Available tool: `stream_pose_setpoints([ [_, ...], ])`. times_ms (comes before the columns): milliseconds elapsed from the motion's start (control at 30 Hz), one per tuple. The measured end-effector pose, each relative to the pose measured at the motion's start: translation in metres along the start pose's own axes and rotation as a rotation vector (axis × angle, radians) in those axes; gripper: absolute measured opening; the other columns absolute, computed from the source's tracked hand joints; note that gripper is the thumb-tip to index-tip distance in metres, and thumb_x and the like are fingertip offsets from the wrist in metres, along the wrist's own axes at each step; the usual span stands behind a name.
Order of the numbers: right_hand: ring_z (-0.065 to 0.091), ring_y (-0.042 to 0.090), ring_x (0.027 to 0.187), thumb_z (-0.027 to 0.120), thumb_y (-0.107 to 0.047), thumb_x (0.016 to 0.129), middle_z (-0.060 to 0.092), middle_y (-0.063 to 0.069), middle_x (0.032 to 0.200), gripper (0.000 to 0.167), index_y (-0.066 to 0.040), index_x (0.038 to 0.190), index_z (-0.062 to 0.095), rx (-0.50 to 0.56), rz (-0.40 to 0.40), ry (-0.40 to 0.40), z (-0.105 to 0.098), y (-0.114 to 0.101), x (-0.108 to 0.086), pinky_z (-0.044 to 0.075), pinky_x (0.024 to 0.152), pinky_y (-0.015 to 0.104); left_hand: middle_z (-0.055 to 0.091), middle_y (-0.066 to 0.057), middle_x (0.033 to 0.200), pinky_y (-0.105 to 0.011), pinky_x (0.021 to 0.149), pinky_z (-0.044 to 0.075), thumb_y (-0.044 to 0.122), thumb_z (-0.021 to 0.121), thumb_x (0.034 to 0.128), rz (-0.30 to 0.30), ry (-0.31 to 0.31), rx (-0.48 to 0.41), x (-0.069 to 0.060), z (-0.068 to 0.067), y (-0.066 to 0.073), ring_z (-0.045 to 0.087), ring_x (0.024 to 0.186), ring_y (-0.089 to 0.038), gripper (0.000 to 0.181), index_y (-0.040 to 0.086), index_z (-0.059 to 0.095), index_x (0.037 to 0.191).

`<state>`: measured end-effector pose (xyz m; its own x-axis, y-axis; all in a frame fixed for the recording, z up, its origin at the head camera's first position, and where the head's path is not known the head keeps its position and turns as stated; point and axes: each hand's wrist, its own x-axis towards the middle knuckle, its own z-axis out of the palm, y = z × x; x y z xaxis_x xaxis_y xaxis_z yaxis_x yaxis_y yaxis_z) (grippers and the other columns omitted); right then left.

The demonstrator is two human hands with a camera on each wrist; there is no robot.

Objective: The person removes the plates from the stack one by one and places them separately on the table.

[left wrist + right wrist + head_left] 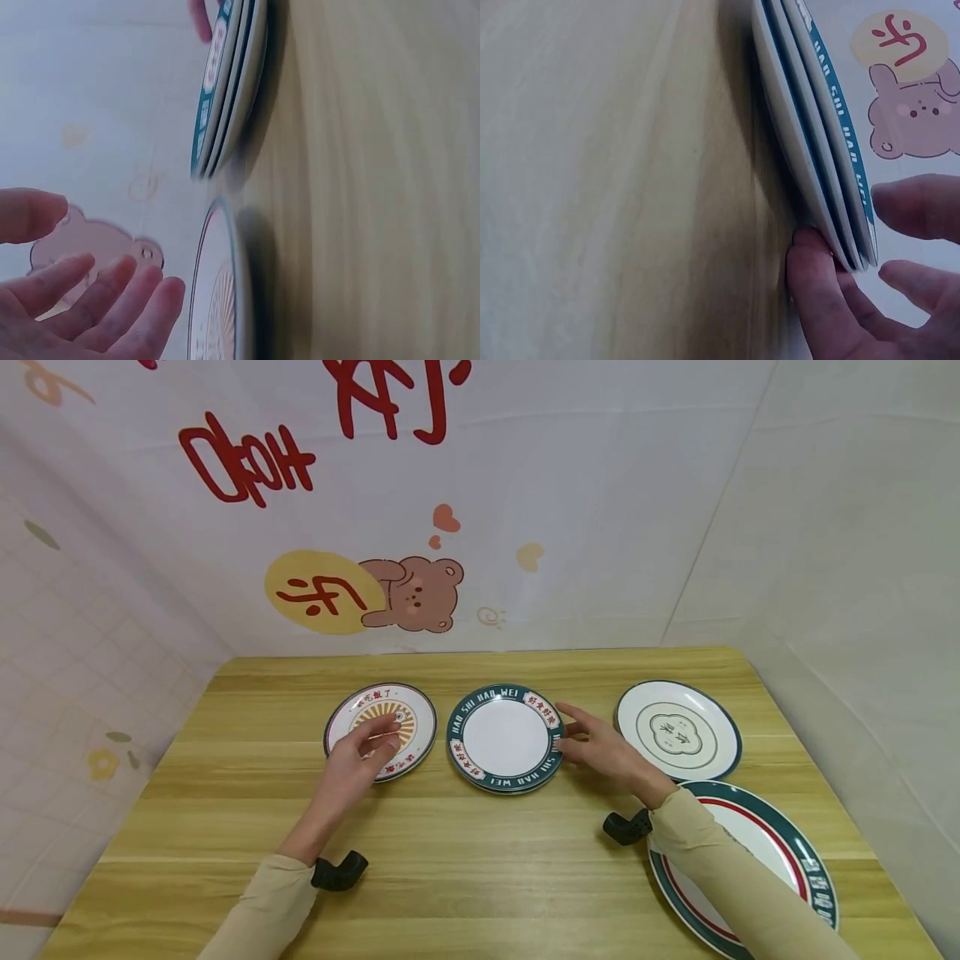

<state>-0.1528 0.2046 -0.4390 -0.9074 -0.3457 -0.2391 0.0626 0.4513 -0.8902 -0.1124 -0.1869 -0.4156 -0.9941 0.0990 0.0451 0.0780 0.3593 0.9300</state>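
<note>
A stack of plates [507,737] with green lettered rims sits mid-table; the right wrist view shows its layered edges [810,135]. My right hand [603,752] is at the stack's right edge, fingers [814,277] curled below the rim and thumb [919,206] on the upper side. Whether the thumb presses the top plate is hard to tell. Over the sunburst-patterned plate [347,720] at the left, my left hand [360,756] hovers with loosely bent fingers. Nothing lies in its grasp; the left wrist view shows it apart from that plate [217,292].
A white plate [716,735] with a blue rim and cloud-shaped design lies at the far right. Nearer stands a larger green-rimmed plate [780,835], partly covered by my right sleeve. A printed cloth wall [600,527] rises behind the wooden table [465,877].
</note>
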Motion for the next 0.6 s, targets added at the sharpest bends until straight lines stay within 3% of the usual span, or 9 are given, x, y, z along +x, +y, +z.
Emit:
stream_pose_setpoints([
  [267, 0.054, 0.038, 0.127, 0.063, -0.023, 0.103, 0.051, 0.027, 0.142, 0.072, -0.011, 0.165, 0.027, -0.032, -0.021, 0.003, 0.0, 0.002, 0.001, 0.049, 0.104, 0.046, 0.055, -0.025, 0.146, -0.027, 0.102, 0.054, 0.005, 0.064, 0.1017, -0.032, -0.092, -0.069, 0.0, 0.026, 0.001, 0.056, 0.133, -0.038, 0.052, -0.006, 0.047, 0.149],
  [600, 0.055, 0.039, 0.126, 0.062, -0.022, 0.104, 0.048, 0.029, 0.145, 0.072, -0.011, 0.165, 0.026, -0.043, -0.023, -0.016, 0.0, 0.004, 0.002, 0.052, 0.104, 0.048, 0.051, -0.03, 0.147, -0.027, 0.1, 0.055, 0.004, 0.061, 0.1028, -0.06, -0.133, -0.148, 0.001, 0.048, -0.001, 0.056, 0.132, -0.042, 0.054, -0.009, 0.041, 0.151],
])
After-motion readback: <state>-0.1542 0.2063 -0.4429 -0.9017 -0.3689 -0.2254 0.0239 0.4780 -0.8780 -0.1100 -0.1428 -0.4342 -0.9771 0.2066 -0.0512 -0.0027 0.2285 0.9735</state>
